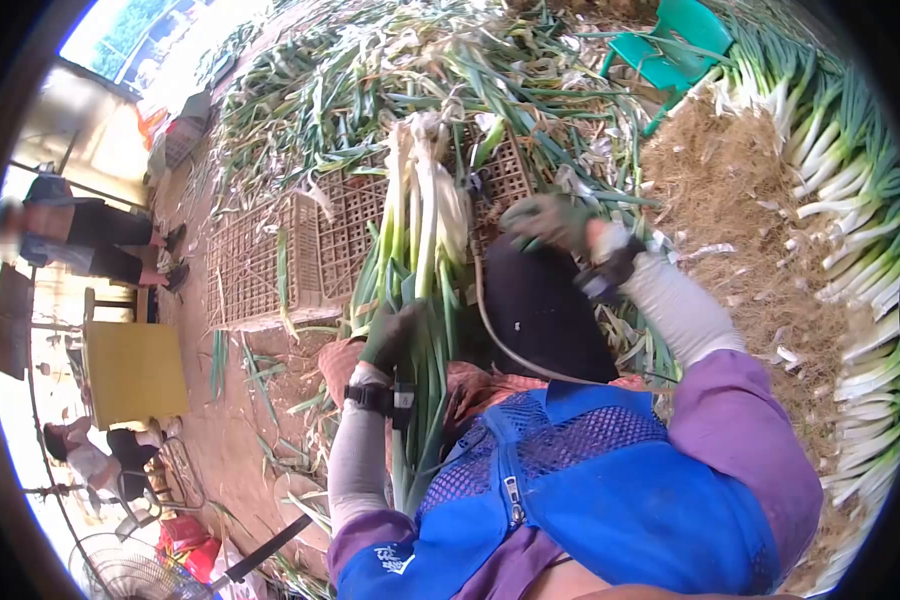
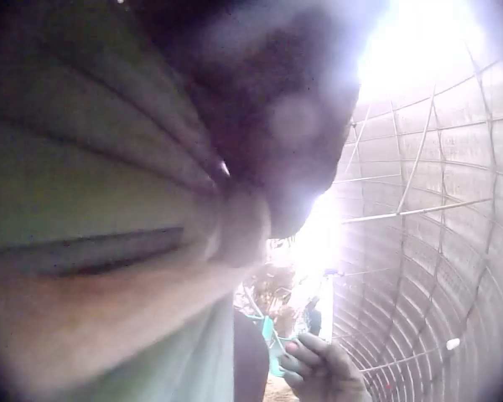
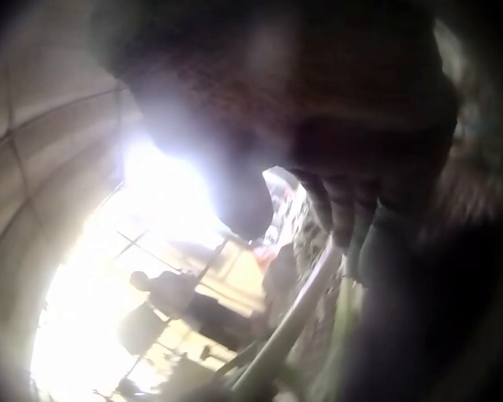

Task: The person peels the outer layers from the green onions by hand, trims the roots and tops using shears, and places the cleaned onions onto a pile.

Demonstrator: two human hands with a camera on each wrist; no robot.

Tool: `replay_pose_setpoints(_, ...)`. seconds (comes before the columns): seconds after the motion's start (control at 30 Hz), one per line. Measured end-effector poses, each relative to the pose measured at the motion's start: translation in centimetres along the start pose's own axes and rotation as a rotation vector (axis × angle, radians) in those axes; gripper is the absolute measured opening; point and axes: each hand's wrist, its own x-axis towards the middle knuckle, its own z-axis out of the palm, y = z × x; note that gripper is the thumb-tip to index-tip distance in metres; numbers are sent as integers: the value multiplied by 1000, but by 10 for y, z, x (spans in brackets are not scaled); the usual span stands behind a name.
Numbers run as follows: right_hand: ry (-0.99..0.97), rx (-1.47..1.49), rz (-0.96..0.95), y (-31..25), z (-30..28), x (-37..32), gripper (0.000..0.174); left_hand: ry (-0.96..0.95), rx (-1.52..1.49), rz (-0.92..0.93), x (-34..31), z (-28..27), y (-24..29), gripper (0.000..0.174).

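Observation:
In the head view, my gloved left hand grips a bunch of long green onions around their green leaves. Their white root ends point away from me, over the crates. My gloved right hand is above my dark-clad knee, to the right of the bunch, its fingers loosely bent with nothing seen in them. A thin hose curves up between the bunch and that knee. The left wrist view catches the right hand low down; white stalks cross the dim right wrist view.
Upturned plastic crates stand ahead, with heaped loose leaves beyond. To the right lie rows of green onions with matted roots. A green chair is at the back. People, a yellow board and a fan are left.

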Motion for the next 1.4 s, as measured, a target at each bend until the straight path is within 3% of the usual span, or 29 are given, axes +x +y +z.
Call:
replay_pose_setpoints(0.03,-71,101,77,-11,38,16,36,-37,-42,-30,-17,-4,12,36)
replay_pose_setpoints(0.1,-284,434,-88,39,85,83,38,-89,-84,-64,-31,-7,20,35)
replay_pose_setpoints(0.17,-171,1007,271,4,132,86,34,-178,-27,-49,-33,-14,19,34)
replay_pose_setpoints(0.27,-40,972,-226,27,142,105,36,-297,251,-183,-5,-55,8,36)
replay_pose_setpoints(0.3,134,1017,-168,31,131,106,34,-217,176,-139,4,-68,2,40)
replay_pose_setpoints(0.33,214,1027,-159,23,118,95,29,-270,-32,-198,26,-94,-15,45)
replay_pose_setpoints(0.37,212,1092,-235,14,101,94,24,-53,0,-139,35,-101,-14,47)
replay_pose_setpoints(0.4,177,1134,-147,2,82,79,24,165,33,-78,45,-109,-11,50)
replay_pose_setpoints(0.43,507,971,-87,4,77,74,28,367,367,100,89,-137,-57,52)
replay_pose_setpoints(0.47,574,915,-46,2,70,70,31,487,493,133,96,-127,-41,54)
replay_pose_setpoints(0.5,508,904,-62,13,65,74,35,453,471,155,120,-121,-46,54)
replay_pose_setpoints(0.53,573,778,-46,29,62,81,39,417,450,174,143,-112,-53,54)
replay_pose_setpoints(0.6,545,781,-56,10,71,78,39,419,724,150,152,-71,-30,64)
replay_pose_setpoints(0.67,446,855,-8,18,67,86,38,322,849,-70,166,-36,-21,87)
replay_pose_setpoints(0.77,441,938,-3,26,65,91,36,453,1108,-241,200,-6,-62,128)
replay_pose_setpoints(0.8,424,968,18,25,64,90,35,518,1234,-223,198,-1,-65,132)
replay_pose_setpoints(0.93,430,1015,18,19,64,85,32,366,1067,-331,197,-25,-40,115)
replay_pose_setpoints(1.0,417,1007,6,18,64,84,31,448,1009,-176,196,-44,-48,101)
replay_pose_setpoints(1.07,398,989,-2,21,64,84,32,346,974,-177,190,-67,-38,91)
replay_pose_setpoints(1.1,367,971,-10,28,64,87,33,418,892,-83,184,-75,-31,83)
replay_pose_setpoints(1.13,336,956,-20,35,64,92,34,443,884,-109,181,-84,-22,78)
replay_pose_setpoints(1.33,154,1034,-27,14,93,95,32,627,996,201,139,-142,87,61)
replay_pose_setpoints(1.4,131,1089,-57,-3,107,96,31,612,1162,212,111,-149,138,60)
